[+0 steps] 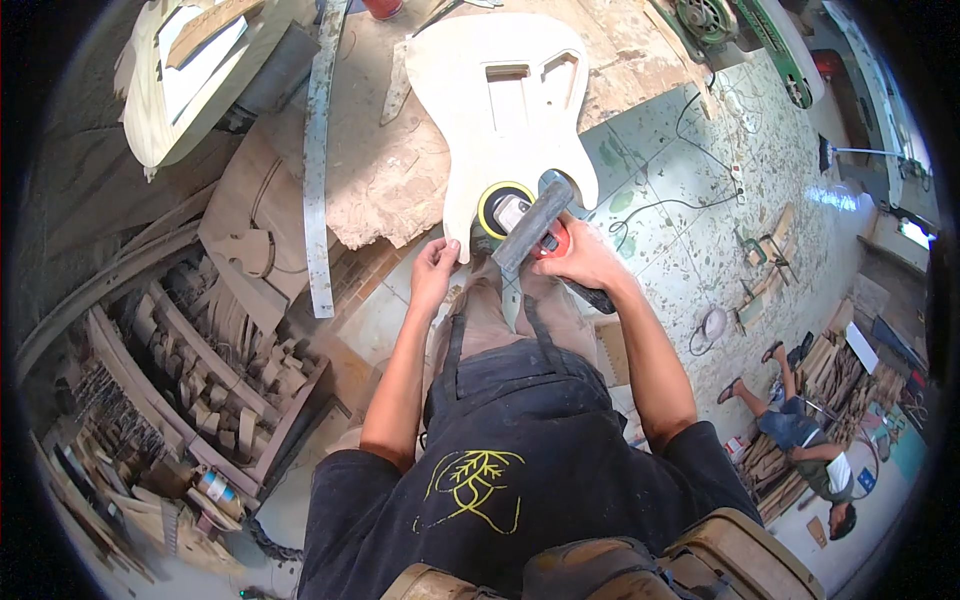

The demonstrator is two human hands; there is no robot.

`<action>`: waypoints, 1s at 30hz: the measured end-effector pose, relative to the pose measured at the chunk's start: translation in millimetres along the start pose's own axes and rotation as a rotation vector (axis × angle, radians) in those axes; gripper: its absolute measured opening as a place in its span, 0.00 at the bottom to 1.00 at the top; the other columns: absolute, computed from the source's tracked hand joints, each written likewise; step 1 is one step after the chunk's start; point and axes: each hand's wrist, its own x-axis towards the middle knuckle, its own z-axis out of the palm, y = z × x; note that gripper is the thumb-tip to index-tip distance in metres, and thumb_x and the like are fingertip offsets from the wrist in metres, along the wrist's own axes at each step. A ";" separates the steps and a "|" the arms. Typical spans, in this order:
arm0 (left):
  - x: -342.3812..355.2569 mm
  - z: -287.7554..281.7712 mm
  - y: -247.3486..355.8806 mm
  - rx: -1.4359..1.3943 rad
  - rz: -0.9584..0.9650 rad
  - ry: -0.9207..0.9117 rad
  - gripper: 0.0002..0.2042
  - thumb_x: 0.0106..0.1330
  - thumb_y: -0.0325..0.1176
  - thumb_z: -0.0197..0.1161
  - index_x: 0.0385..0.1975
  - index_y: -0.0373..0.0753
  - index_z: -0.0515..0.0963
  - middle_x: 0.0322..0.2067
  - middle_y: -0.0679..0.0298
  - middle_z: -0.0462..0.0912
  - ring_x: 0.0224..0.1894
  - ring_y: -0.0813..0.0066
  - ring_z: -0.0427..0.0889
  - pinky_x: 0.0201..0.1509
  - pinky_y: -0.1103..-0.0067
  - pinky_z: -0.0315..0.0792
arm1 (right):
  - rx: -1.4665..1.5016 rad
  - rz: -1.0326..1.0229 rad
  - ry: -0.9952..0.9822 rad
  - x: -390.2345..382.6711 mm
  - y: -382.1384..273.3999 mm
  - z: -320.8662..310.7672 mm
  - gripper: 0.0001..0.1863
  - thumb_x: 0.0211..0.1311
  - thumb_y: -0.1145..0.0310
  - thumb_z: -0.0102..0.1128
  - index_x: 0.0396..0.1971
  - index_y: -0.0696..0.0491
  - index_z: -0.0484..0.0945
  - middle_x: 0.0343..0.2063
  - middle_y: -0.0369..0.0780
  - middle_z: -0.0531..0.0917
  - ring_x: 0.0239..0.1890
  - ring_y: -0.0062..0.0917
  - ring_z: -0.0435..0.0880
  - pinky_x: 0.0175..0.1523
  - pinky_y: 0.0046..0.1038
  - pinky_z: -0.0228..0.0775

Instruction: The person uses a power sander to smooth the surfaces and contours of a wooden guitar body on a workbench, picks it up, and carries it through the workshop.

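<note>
A pale wooden guitar body [480, 110] with cut-out pockets lies on the workbench, its two horns pointing toward me. My left hand [433, 270] pinches the tip of the left horn between thumb and fingers. My right hand [580, 258] is wrapped round a red and black power sander [550, 240] with a grey bar-shaped piece across its top. The sander's round yellow-edged pad [487, 207] sits at the curve between the horns, by the body's near edge. Whether the pad touches the wood, I cannot tell.
A long metal strip [318, 170] lies along the bench's left side. Another pale wooden body [150, 110] stands at far left, above racks of wood offcuts [210, 400]. A green machine [775, 45] is at far right. Cables [660, 205] cross the dusty floor; another person [810, 440] sits at right.
</note>
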 end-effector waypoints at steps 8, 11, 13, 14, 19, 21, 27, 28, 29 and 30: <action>0.9 0.1 -0.9 -0.012 -0.006 0.007 0.20 0.77 0.45 0.62 0.52 0.32 0.80 0.38 0.65 0.85 0.38 0.81 0.80 0.47 0.80 0.76 | -0.054 0.016 -0.002 -5.7 -7.1 -4.1 0.43 0.35 0.49 0.76 0.50 0.66 0.78 0.40 0.56 0.86 0.45 0.45 0.87 0.53 0.38 0.78; 0.7 -0.9 -0.3 0.007 -0.005 0.004 0.20 0.77 0.46 0.62 0.53 0.31 0.80 0.39 0.64 0.85 0.39 0.80 0.81 0.47 0.80 0.76 | -0.102 0.037 -0.013 -3.6 -12.4 -6.3 0.43 0.35 0.49 0.76 0.50 0.66 0.79 0.41 0.56 0.87 0.45 0.46 0.87 0.52 0.38 0.78; -0.4 -1.0 0.9 0.018 -0.007 0.005 0.21 0.77 0.46 0.61 0.53 0.31 0.80 0.39 0.64 0.85 0.39 0.80 0.81 0.47 0.79 0.76 | -0.110 0.039 -0.017 -2.1 -11.6 -5.3 0.42 0.35 0.49 0.76 0.49 0.65 0.79 0.41 0.56 0.87 0.45 0.46 0.88 0.52 0.38 0.78; -0.8 -0.5 1.3 0.029 -0.009 0.006 0.21 0.77 0.46 0.61 0.53 0.31 0.80 0.40 0.63 0.85 0.39 0.80 0.81 0.47 0.79 0.76 | -0.098 0.026 -0.010 -1.3 -9.9 -3.7 0.42 0.35 0.49 0.76 0.50 0.65 0.79 0.41 0.56 0.87 0.45 0.46 0.87 0.52 0.38 0.78; -0.1 -1.5 -0.2 0.024 0.003 -0.001 0.21 0.78 0.47 0.61 0.53 0.31 0.80 0.40 0.63 0.85 0.41 0.79 0.81 0.49 0.78 0.76 | -0.083 0.019 0.001 -2.9 -7.7 -1.9 0.43 0.36 0.49 0.76 0.51 0.65 0.78 0.41 0.55 0.87 0.46 0.46 0.87 0.53 0.38 0.78; 0.3 -1.5 -0.5 0.032 0.008 -0.010 0.22 0.78 0.47 0.61 0.54 0.31 0.80 0.41 0.63 0.85 0.41 0.79 0.81 0.50 0.78 0.76 | -0.064 0.007 -0.001 -3.9 -3.3 -1.2 0.44 0.36 0.49 0.76 0.52 0.66 0.78 0.42 0.56 0.86 0.46 0.46 0.87 0.54 0.38 0.77; 0.3 -1.5 -1.0 0.019 0.004 -0.006 0.22 0.78 0.47 0.60 0.55 0.31 0.79 0.42 0.64 0.85 0.41 0.79 0.81 0.51 0.78 0.76 | -0.081 0.027 -0.012 -4.2 -6.3 -0.4 0.45 0.35 0.49 0.76 0.51 0.67 0.78 0.42 0.57 0.86 0.46 0.46 0.87 0.54 0.38 0.77; 0.8 -1.6 -1.5 0.018 0.002 -0.010 0.22 0.78 0.47 0.61 0.55 0.31 0.79 0.42 0.64 0.85 0.41 0.79 0.81 0.51 0.78 0.76 | -0.080 0.027 -0.012 -3.2 -4.4 0.4 0.45 0.35 0.49 0.76 0.51 0.67 0.78 0.42 0.57 0.86 0.46 0.46 0.87 0.54 0.38 0.77; 1.4 -2.1 -1.7 0.016 0.000 -0.015 0.22 0.78 0.47 0.61 0.54 0.31 0.79 0.42 0.64 0.85 0.41 0.79 0.81 0.51 0.78 0.76 | -0.061 0.013 -0.011 -1.4 -2.4 2.0 0.45 0.35 0.49 0.77 0.51 0.67 0.78 0.42 0.57 0.86 0.46 0.46 0.87 0.53 0.38 0.77; 1.7 -2.6 -2.1 0.017 0.001 -0.014 0.22 0.78 0.47 0.61 0.54 0.31 0.79 0.42 0.64 0.85 0.41 0.79 0.81 0.51 0.78 0.76 | -0.043 0.000 -0.011 -0.2 -0.3 3.6 0.45 0.35 0.49 0.77 0.51 0.67 0.78 0.41 0.56 0.86 0.46 0.46 0.87 0.53 0.38 0.78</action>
